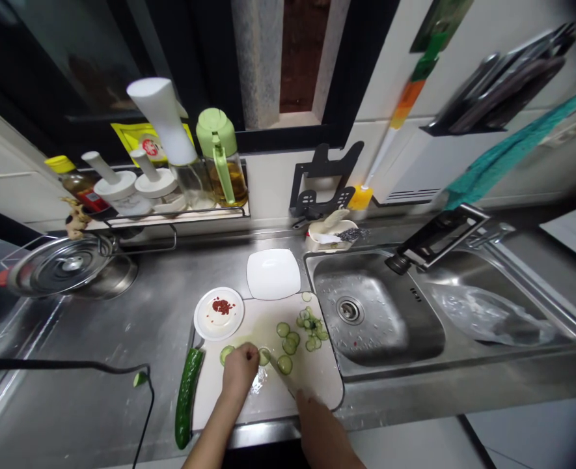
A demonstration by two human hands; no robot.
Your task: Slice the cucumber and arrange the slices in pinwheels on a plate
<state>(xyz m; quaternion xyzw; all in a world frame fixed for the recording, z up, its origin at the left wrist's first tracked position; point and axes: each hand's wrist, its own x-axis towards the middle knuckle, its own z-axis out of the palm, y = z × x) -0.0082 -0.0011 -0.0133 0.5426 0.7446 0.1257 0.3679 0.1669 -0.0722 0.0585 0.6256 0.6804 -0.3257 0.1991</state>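
A white cutting board (312, 378) lies on the steel counter beside the sink. My left hand (239, 370) is curled over a piece of cucumber (228, 353) on the board. My right hand (317, 417) grips a knife (280, 372) whose blade points toward the left hand, next to the cut end. Several cucumber slices (297, 332) lie scattered across the board's far right part. A whole cucumber (187, 394) rests on the counter along the board's left edge.
A small round plate with chopped red chilli (219, 313) and an empty square white plate (273, 273) sit behind the board. The sink (375, 312) and faucet (438, 238) are at right. A black cable (73, 367), pot lid (66, 266) and condiment rack (170, 189) stand at left.
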